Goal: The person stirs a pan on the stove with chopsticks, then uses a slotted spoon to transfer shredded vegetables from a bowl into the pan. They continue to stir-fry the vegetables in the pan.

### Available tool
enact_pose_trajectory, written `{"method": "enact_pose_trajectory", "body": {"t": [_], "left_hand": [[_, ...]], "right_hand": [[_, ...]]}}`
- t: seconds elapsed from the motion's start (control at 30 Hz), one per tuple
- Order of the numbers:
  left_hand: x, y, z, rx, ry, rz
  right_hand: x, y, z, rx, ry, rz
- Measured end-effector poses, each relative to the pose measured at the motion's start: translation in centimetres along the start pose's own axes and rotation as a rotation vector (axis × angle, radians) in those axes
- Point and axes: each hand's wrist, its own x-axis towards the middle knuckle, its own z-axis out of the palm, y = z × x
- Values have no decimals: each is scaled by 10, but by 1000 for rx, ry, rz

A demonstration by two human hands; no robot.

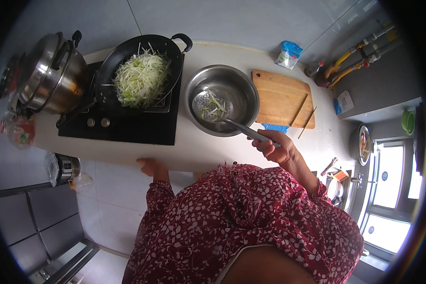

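My right hand (276, 146) grips the grey handle of a perforated skimmer (248, 131). The skimmer's round head is inside a steel basin (246, 85), with a few pale green vegetable shreds (216, 107) on it. To the left, a black wok (106, 71) on the hob holds a heap of shredded vegetable (142, 80). My left hand (152, 167) is at the counter's front edge, below the hob, with no object visible in it; its fingers are partly hidden.
A steamer pot (56, 78) stands left of the wok on the black glass hob (138, 131). Right of the basin lies a wooden cutting board (276, 96) with chopsticks (299, 109), over a blue mat (275, 127). A blue-and-white bag (289, 54) stands near the wall.
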Motion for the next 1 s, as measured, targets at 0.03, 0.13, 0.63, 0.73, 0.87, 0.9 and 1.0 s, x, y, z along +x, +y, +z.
{"method": "enact_pose_trajectory", "body": {"t": [0.03, 0.13, 0.63, 0.73, 0.87, 0.9, 1.0], "left_hand": [[2, -1, 0, -8, -5, 3], [-5, 1, -2, 82, -6, 79], [10, -9, 1, 60, 27, -19], [0, -2, 1, -7, 44, -38], [0, -1, -2, 8, 5, -31], [-5, 3, -3, 2, -12, -34], [-25, 15, -10, 87, -61, 57]], "right_hand": [[3, -5, 3, 23, 15, 18], [15, -20, 10, 89, 40, 60], [24, -9, 12, -140, 55, -160], [14, -1, 16, -209, 102, -230], [-7, 9, 27, -373, 135, -360], [-12, 11, 30, -416, 150, -402], [-25, 13, 31, -545, 127, -482]]}}
